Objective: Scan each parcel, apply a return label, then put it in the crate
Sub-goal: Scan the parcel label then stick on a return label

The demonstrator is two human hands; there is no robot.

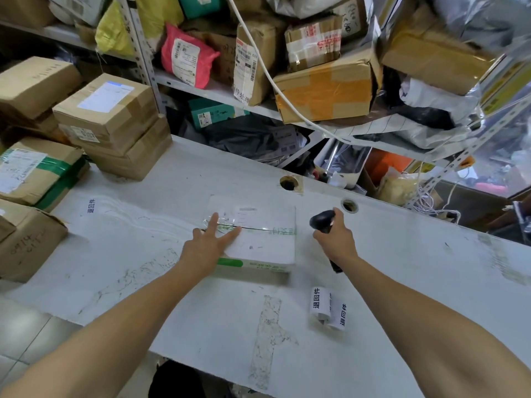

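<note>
A flat white cardboard parcel with green tape and green print [258,239] lies near the middle of a scuffed white tabletop [402,282]. The left hand [205,245] rests flat on the parcel's left part, its fingers [214,221] straight and spread apart. Just right of the parcel, the right hand [334,239] holds a black handheld barcode scanner [323,221], fingers curled around its handle, the scanner's head pointing toward the parcel. Nearer the person than the parcel, to its right, lies a small roll of white return labels printed with black characters [327,310]. One loose white label [91,205] sticks to the tabletop well left of the parcel. Farther left, brown cardboard boxes [112,122] are stacked on the tabletop's end. Beyond the parcel, two round cable holes [288,183] pierce the tabletop's far edge. Behind it, grey metal shelving [218,91] is crammed with brown boxes, a pink mailer bag [186,57] and grey bags. A white cable [258,61] hangs across the shelves.
</note>
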